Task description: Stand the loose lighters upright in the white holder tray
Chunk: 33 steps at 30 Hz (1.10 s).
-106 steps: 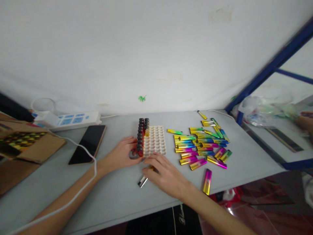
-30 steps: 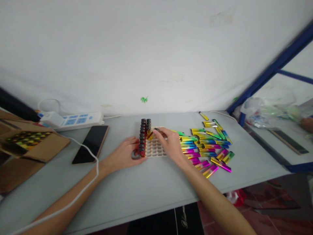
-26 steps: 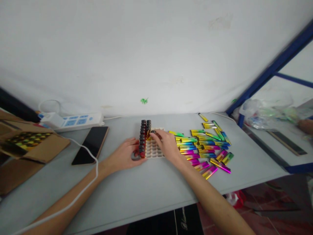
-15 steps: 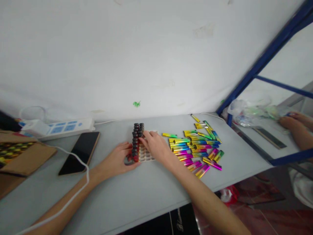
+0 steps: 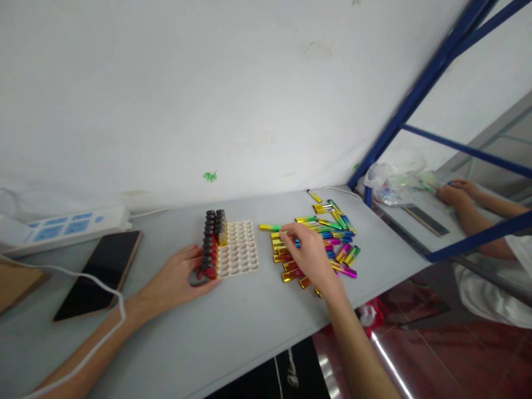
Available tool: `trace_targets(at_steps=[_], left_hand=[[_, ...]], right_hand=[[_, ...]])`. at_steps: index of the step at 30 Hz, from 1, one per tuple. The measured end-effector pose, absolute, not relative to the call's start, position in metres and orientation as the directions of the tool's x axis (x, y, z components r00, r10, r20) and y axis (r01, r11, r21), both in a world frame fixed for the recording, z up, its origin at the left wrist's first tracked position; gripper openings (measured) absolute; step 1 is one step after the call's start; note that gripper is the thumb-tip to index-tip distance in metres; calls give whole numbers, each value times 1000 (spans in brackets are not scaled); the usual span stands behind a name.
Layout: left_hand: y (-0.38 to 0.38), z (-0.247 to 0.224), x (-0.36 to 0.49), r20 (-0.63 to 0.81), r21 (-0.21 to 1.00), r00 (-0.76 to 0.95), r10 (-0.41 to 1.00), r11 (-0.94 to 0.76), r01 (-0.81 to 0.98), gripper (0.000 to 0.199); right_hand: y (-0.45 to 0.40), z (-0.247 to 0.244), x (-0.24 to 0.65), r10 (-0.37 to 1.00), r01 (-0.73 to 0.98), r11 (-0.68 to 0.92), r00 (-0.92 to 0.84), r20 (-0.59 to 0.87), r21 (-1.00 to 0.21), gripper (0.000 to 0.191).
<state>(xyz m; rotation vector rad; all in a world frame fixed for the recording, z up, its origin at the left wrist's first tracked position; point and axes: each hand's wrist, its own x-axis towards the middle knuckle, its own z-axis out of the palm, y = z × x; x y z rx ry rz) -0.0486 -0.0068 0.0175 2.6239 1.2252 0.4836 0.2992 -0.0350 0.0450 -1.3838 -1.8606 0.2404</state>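
Standing lighters are cupped by the half-open left hand; just left of the nearer, bent right hand, grip unclear, a yellow-green lighter is laid crosswise.

tray left: blocked, upright row plus left hand
tray–pile gap: open
pile: right hand overhead
front table: open

At the near edge of the scene, a black garment was seen, by which the lap seemed to be covered. White curved lettering was marked on it, with a thin white line on its left. The left forearm and the right forearm were bare. The left forearm was crossed by a white cable.
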Motion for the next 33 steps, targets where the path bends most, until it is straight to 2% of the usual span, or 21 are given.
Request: trace_targets(at_steps=[3,7,12,15,19,21,26,30,33], left_hand=[[-7,20,-49,150,358,627,765,-633,687,34],[-7,21,-48,160,394,613,774,-619,679,30],[-7,22,-46,165,404,612,774,-619,674,25],[-8,25,-46,145,390,619,772,-619,681,29],[-8,26,-46,144,380,628,765,-629,679,32],[-9,25,-46,161,380,624,764,-632,676,32],[-10,25,-44,180,370,613,769,-630,682,34],[-10,27,-43,178,364,619,765,-635,681,32],[-9,25,-44,179,380,612,771,-628,680,31]], right_hand=[[-52,39,347,868,786,332,-37,496,-522,21],[-72,19,387,868,851,272,-15,497,-450,29],[-55,12,393,868,857,386,-211,449,-342,33],[-23,23,385,880,847,436,-328,345,-306,32],[12,36,380,887,841,458,-412,210,-287,20],[24,39,382,878,831,474,-423,223,-291,16],[52,37,388,872,838,461,-366,325,-293,21],[73,26,374,891,874,417,-341,299,-248,22],[78,19,364,890,868,424,-347,295,-259,25]])
